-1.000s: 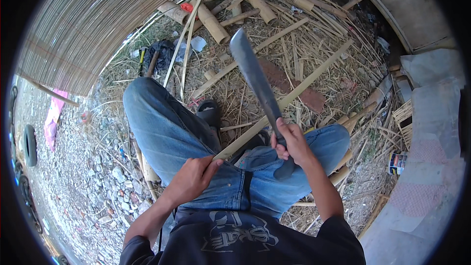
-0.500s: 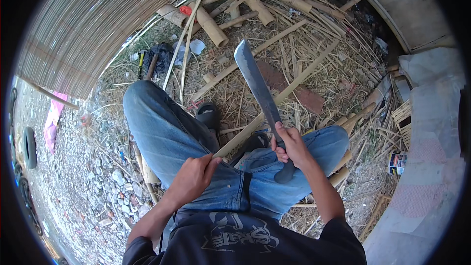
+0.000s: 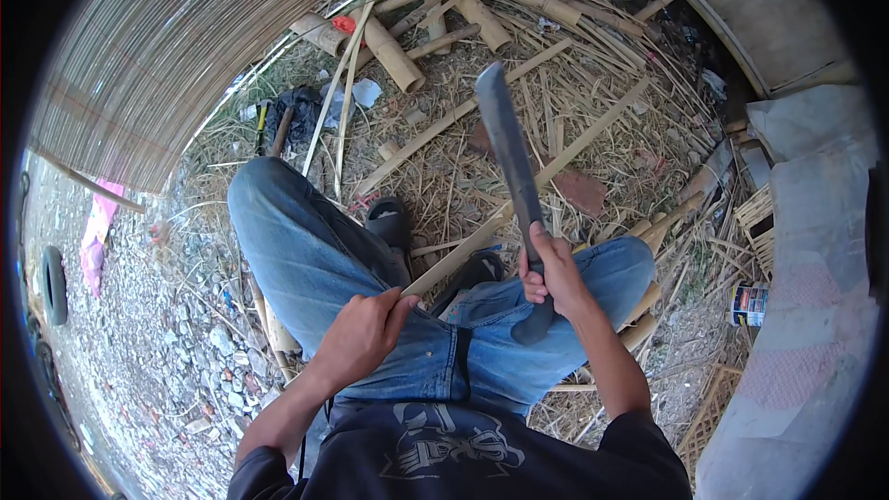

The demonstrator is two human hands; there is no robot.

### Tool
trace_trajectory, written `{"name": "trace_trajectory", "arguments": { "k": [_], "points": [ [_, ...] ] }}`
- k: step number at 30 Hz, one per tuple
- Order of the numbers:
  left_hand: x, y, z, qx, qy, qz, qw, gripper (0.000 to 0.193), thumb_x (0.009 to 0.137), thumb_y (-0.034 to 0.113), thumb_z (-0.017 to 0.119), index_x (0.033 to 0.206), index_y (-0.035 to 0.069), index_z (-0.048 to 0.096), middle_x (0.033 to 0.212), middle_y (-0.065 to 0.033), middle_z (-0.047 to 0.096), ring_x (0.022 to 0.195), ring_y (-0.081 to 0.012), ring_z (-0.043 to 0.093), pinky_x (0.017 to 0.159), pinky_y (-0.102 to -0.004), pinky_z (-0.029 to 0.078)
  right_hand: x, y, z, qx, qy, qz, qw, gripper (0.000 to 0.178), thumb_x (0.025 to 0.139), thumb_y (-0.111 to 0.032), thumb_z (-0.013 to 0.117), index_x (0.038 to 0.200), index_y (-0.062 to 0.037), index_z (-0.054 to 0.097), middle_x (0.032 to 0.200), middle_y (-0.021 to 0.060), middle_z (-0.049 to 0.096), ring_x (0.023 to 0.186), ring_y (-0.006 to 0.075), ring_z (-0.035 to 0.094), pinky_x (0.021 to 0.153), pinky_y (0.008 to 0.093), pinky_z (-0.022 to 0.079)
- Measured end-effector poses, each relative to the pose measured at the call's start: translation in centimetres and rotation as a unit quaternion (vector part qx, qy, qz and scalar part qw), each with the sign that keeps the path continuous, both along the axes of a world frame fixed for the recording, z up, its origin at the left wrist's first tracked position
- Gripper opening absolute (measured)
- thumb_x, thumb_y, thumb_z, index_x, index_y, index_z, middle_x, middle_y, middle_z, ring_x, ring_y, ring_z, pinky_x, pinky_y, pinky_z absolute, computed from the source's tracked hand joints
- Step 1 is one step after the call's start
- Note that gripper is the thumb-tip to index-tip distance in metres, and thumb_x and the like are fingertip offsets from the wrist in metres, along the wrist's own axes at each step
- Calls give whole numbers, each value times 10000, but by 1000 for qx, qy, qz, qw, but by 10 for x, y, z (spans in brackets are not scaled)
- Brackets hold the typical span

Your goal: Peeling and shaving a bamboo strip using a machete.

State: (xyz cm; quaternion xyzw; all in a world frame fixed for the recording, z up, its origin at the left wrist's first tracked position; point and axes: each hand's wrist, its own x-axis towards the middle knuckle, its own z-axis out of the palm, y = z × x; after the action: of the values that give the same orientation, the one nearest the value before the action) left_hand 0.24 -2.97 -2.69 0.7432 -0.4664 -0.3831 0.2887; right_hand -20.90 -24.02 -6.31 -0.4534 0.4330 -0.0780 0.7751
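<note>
My left hand (image 3: pixel 370 326) is closed round the near end of a long, flat bamboo strip (image 3: pixel 472 238). The strip slants away from my lap to the far right, over the littered ground. In my right hand (image 3: pixel 553 273) is a machete (image 3: pixel 509 143) with a dark handle; its broad blade points up and away from me. The blade crosses in front of the strip; whether the two touch I cannot tell. Both hands are above my legs in blue jeans (image 3: pixel 306 241), and dark sandals (image 3: pixel 389 219) show between my knees.
Cut bamboo poles (image 3: pixel 394 51) and loose strips lie in a heap at the far side. A slatted bamboo blind (image 3: pixel 176 46) hangs at the upper left. A brick-red slab (image 3: pixel 581 191) lies beyond my right hand. At the right are a tin can (image 3: pixel 748 304) and a grey sheet-covered surface (image 3: pixel 796 352).
The machete blade has swung a little to the right and turned more upright. My left hand keeps its grip on the bamboo strip, whose far end has shifted slightly right.
</note>
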Motion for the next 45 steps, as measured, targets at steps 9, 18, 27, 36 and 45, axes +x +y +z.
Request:
{"name": "trace_trajectory", "arguments": {
  "k": [9, 18, 27, 36, 45],
  "points": [
    [1, -3, 2, 4, 51, 3, 999, 393, 1055, 275, 491, 876, -61, 591, 678, -274, 550, 711, -495, 537, 641, -498, 419, 3, -4, 3, -44, -16, -29, 998, 639, 1059, -509, 430, 711, 13, 547, 511, -19, 388, 375, 79, 378, 367, 250, 331],
    [-1, -2, -1, 25, 59, 21, 998, 383, 1050, 272, 498, 861, -48, 593, 725, -293, 576, 770, -501, 559, 675, -552, 405, -1, 2, 2, -24, 13, 39, 999, 635, 1050, -525, 445, 714, 5, 543, 512, -22, 400, 385, 68, 394, 372, 251, 344],
    [0, -5, 0, 4, 77, 11, 997, 417, 1064, 287, 470, 875, -71, 573, 644, -241, 516, 617, -431, 488, 622, -472, 412, 10, 8, 7, -39, 7, 65, 997, 634, 1063, -504, 421, 725, 15, 555, 509, -20, 407, 390, 70, 398, 372, 250, 337],
    [0, -3, -8, 27, 153, 13, 988, 466, 1078, 357, 451, 835, -30, 545, 622, -86, 484, 593, -188, 453, 585, -383, 400, 13, 18, 10, -62, 39, 139, 988, 657, 1061, -523, 409, 719, 19, 555, 515, -12, 415, 386, 69, 388, 372, 242, 330],
    [7, 7, -9, 50, 163, 25, 985, 554, 1088, 420, 407, 741, 1, 514, 592, -13, 412, 579, -122, 386, 542, -335, 356, 3, 1, 7, -90, 29, 98, 991, 644, 1053, -523, 439, 688, -2, 543, 509, -8, 429, 387, 77, 414, 375, 249, 333]
  ]
}}
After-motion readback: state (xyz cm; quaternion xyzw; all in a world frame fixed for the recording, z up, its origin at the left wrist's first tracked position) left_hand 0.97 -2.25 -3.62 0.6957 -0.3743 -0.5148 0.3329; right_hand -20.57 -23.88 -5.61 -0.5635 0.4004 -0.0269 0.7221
